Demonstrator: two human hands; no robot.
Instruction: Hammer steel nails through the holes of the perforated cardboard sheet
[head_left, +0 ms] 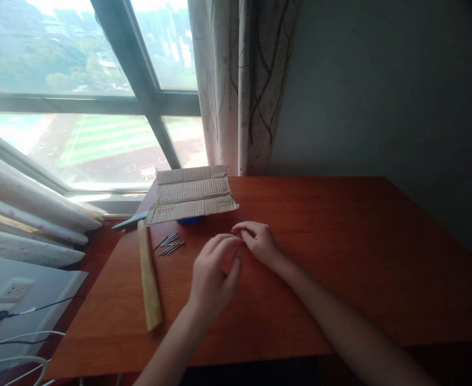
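Over the middle of the table, my left hand (216,271) is raised with its fingers loosely curved and the thumb apart; nothing shows in it. Just beyond, my right hand (260,244) has its thumb and fingers pinched together, and whatever may be between them is too small or hidden to make out. The fingertips of both hands come close together. Left of my hands lie several metal nails (169,243) in a loose pile. A hammer with a wooden handle (149,284) and a grey head (129,221) lies farther left, handle pointing toward me.
A cardboard sheet (193,188) punched with rows of holes rests tilted on a blue object (190,220), mostly hidden under it. The brown wooden table (340,257) stands by a window with curtains (223,80). Cables and a wall socket (16,290) are at lower left.
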